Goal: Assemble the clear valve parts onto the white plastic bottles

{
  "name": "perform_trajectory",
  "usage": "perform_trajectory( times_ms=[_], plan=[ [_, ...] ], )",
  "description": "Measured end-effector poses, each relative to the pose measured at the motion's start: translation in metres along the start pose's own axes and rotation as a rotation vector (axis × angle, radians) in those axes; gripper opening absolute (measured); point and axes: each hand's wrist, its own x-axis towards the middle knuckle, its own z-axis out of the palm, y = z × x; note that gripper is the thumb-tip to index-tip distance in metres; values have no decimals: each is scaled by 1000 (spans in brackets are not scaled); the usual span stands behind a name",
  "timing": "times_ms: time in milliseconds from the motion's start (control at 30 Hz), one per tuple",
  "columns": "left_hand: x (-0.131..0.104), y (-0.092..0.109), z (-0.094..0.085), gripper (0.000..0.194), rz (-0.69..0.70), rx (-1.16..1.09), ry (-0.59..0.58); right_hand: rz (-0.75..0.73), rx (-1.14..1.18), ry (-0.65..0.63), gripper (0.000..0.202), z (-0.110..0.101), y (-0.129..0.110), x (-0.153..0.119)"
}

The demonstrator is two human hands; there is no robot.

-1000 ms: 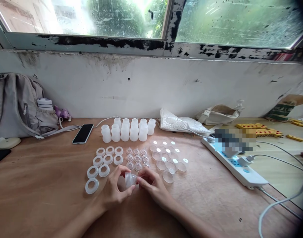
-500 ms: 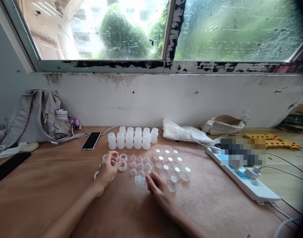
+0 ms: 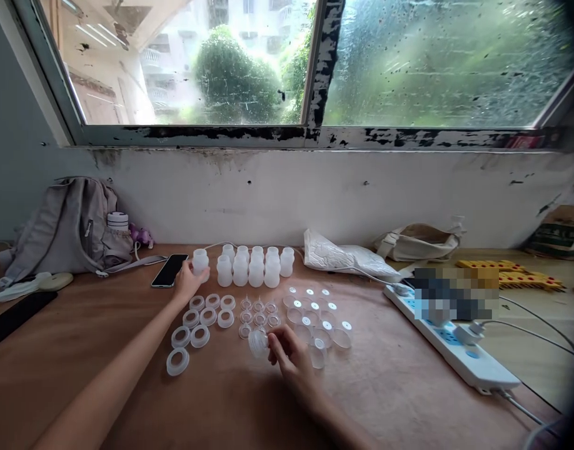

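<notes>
My left hand (image 3: 188, 282) is closed around a frosted white bottle (image 3: 200, 259) at the left end of the bottle group. My right hand (image 3: 291, 355) pinches a clear ribbed plastic piece (image 3: 257, 344) above the table's front middle. Several other frosted bottles (image 3: 256, 274) stand upright in rows along the back. White rings (image 3: 199, 336) lie to the left, left of small clear nipple-shaped parts (image 3: 259, 319). Right of these are clear round covers (image 3: 342, 338) with white dots, some close to my right hand.
A phone (image 3: 169, 271) lies beside my left hand. A grey backpack (image 3: 71, 228) leans at the back left. The white power strip (image 3: 484, 362) with plugs and cables is on the right. A white padded pouch (image 3: 331, 251) lies behind the covers.
My left hand has moved from above the rings back to the bottles and now grips the leftmost one. The right hand still pinches the clear piece, nearly in place.
</notes>
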Motion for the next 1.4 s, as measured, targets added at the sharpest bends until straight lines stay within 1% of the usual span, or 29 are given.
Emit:
perform_trajectory(
  times_ms=[33, 100, 133, 200, 233, 300, 333, 400, 500, 667, 833, 900, 1067, 1167, 1300, 1400],
  plan=[
    [-8, 5, -5, 48, 23, -14, 15, 0, 27, 22, 23, 0, 0, -1],
    [-30, 15, -15, 44, 107, -56, -7, 1, 86, 83, 22, 0, -1, -1],
    [-44, 21, -18, 41, 171, -83, -42, 3, 118, 123, 21, 0, -1, -1],
    [-75, 29, -21, 39, 406, -147, -161, 7, 172, 209, 20, -3, -1, 0],
    [-91, 32, -21, 41, 486, -161, -237, 7, 187, 247, 19, -5, -1, 1],
    [-118, 34, -19, 50, 543, -242, -331, -7, 186, 300, 16, -10, -1, 3],
    [-129, 33, -17, 49, 539, -288, -356, -17, 174, 311, 15, -13, -2, 4],
    [-142, 31, -14, 40, 524, -346, -402, -36, 142, 311, 14, -16, -1, 5],
    [-147, 26, -13, 31, 536, -358, -421, -52, 92, 276, 12, -18, 0, 5],
    [-140, 23, -17, 32, 578, -363, -378, -64, 60, 170, 17, -14, 1, 1],
    [-142, 23, -18, 30, 547, -415, -388, -34, 38, 121, 6, -16, -3, 2],
    [-142, 23, -19, 28, 530, -431, -390, -20, 35, 98, 6, -17, -4, 3],
    [-141, 24, -20, 26, 504, -443, -419, 20, 11, 56, 14, -18, -4, 2],
    [-139, 23, -20, 25, 507, -463, -433, 50, -49, 24, 19, -19, -6, 1],
    [-139, 22, -20, 26, 543, -486, -461, 27, -169, 3, 28, -21, -10, 1],
    [-141, 22, -19, 28, 575, -488, -447, -3, -226, 11, 36, -20, -10, 2]
  ],
)
